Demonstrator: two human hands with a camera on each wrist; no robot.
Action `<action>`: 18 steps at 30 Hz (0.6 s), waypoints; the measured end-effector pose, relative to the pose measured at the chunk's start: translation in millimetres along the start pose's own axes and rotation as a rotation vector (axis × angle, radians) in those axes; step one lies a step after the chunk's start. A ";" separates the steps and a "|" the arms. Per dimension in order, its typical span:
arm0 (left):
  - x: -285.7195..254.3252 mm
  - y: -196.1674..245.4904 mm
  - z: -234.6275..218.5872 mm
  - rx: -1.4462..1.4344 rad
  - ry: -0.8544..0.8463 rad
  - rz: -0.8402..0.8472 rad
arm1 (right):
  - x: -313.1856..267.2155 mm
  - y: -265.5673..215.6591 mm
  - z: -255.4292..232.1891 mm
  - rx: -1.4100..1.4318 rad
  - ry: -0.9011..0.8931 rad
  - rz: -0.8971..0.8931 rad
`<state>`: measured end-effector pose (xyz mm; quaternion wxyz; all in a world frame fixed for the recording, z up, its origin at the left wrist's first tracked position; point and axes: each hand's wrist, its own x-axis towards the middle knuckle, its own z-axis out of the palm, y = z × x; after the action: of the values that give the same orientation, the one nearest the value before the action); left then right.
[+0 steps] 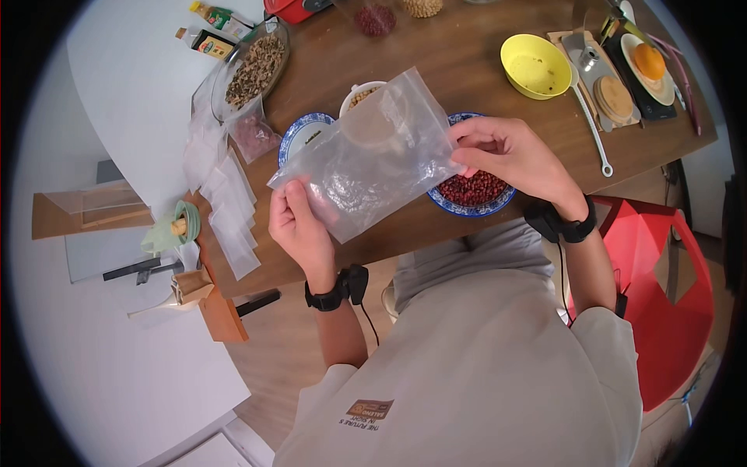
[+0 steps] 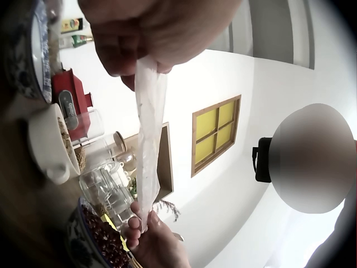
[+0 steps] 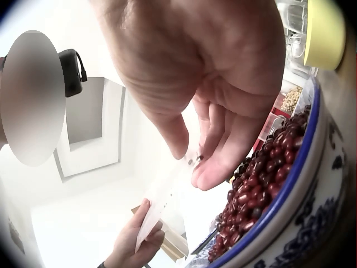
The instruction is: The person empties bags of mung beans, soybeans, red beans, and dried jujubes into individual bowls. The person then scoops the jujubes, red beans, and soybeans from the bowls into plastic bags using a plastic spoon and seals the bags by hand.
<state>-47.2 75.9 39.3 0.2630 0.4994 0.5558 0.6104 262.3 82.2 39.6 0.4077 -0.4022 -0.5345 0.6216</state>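
Observation:
A clear plastic bag [image 1: 373,163] is stretched between both hands above the table's front edge. My left hand [image 1: 302,233] pinches its lower left corner, thumb on top. At the opposite end, my right hand [image 1: 513,156] grips the bag's edge between thumb and fingers. Below the right hand stands a blue-and-white bowl [image 3: 321,184] full of dark red beans [image 1: 473,189]. Behind the bag, partly hidden, are a second blue-and-white bowl [image 1: 292,140] and a white cup [image 1: 346,100] holding pale beans. In the left wrist view the bag [image 2: 149,128] appears edge-on as a narrow strip.
More flat clear bags [image 1: 229,202] lie along the table's left side, near a small filled bag [image 1: 254,134]. A glass dish [image 1: 261,66] of dried pieces and two bottles stand at the back left. A yellow bowl [image 1: 537,66] and a long-handled ladle [image 1: 595,132] are at the right.

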 end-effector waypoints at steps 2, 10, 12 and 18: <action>1.9 0.2 0.5 -0.020 0.002 0.001 | -0.5 0.4 -4.2 0.025 -0.020 -0.002; 3.0 -3.7 -1.5 -0.012 -0.032 0.020 | -3.7 10.3 -8.7 0.050 -0.013 -0.019; 2.6 -4.4 -1.1 -0.012 -0.015 0.006 | -3.7 3.8 -7.5 0.017 -0.020 -0.003; -2.1 2.4 -2.1 0.040 -0.009 0.054 | -7.0 5.0 -0.8 -0.097 -0.005 -0.030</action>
<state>-47.8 72.5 41.1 0.2387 0.5221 0.5529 0.6040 265.2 75.5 35.1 0.3955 -0.4121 -0.5709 0.5897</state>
